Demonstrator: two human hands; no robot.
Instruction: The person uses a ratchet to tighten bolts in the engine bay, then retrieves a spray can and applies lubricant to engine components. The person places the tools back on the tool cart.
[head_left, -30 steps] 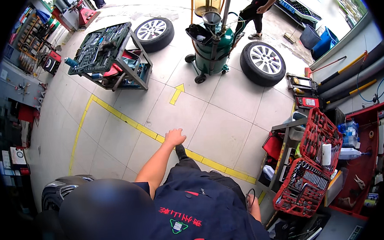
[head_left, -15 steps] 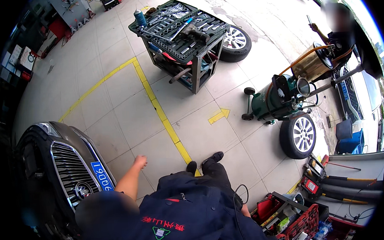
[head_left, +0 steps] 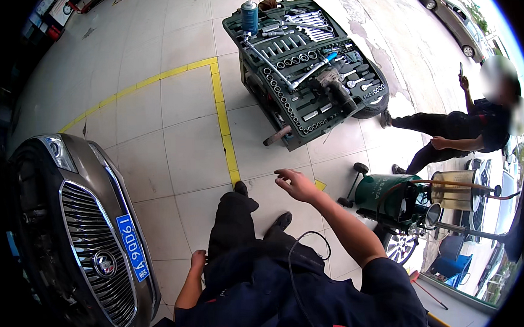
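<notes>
My right hand (head_left: pixel 295 184) reaches out in front of me, fingers stretched and apart, with nothing in it. Nearest to it is a tool cart topped by a dark green tool case (head_left: pixel 283 112). Sockets, several combination wrenches (head_left: pixel 311 23) and ratchets (head_left: pixel 355 83) fill its slots. Across the case lie a long-handled socket bar (head_left: pixel 271 65), a bar with a blue end (head_left: pixel 316 70) and a power wrench (head_left: pixel 336 90). A blue spray can (head_left: pixel 249 18) stands at its far left corner. My left hand (head_left: pixel 199 260) hangs beside my thigh, touching no tool; its fingers are hardly distinguishable.
A car's front end (head_left: pixel 100 243) with its hood area dark is on my left. At right stand a green wheeled tank (head_left: pixel 379 194) and a wheel (head_left: pixel 400 246). Beyond them a person (head_left: pixel 456 129) holds up a phone. A black cable (head_left: pixel 293 274) hangs down my front.
I have stepped closer to the tool cart, which appears larger. My right hand has come up from beside my body to the front. My left hand has swung back toward my thigh.
</notes>
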